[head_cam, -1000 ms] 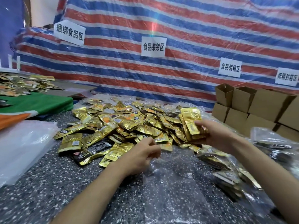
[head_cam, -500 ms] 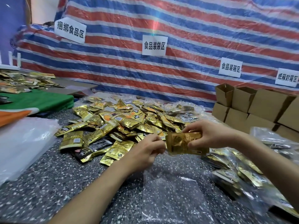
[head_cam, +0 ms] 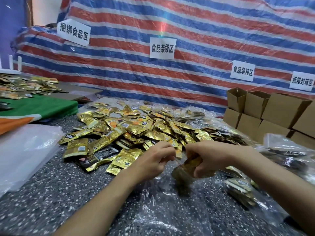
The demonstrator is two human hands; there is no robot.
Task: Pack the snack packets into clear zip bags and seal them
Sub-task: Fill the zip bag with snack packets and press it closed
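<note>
A heap of gold snack packets [head_cam: 136, 128] covers the middle of the speckled table [head_cam: 59, 193]. My right hand [head_cam: 209, 157] grips a stack of gold packets [head_cam: 189, 167] and has them partly inside the mouth of a clear zip bag [head_cam: 179, 201] that lies on the table in front of me. My left hand [head_cam: 155, 159] pinches the bag's rim beside the stack, where a thin red strip shows. The lower part of the stack looks dull behind the plastic.
Filled clear bags [head_cam: 242, 188] lie at the right. A pile of flat clear bags [head_cam: 25, 150] sits at the left, by a green and orange cloth [head_cam: 37, 108]. Open cardboard boxes [head_cam: 272, 111] stand at the back right before a striped tarp [head_cam: 187, 74].
My right hand brought the packet stack down from above the heap, turned it and pushed it into the bag mouth. My left hand stayed at the bag's rim.
</note>
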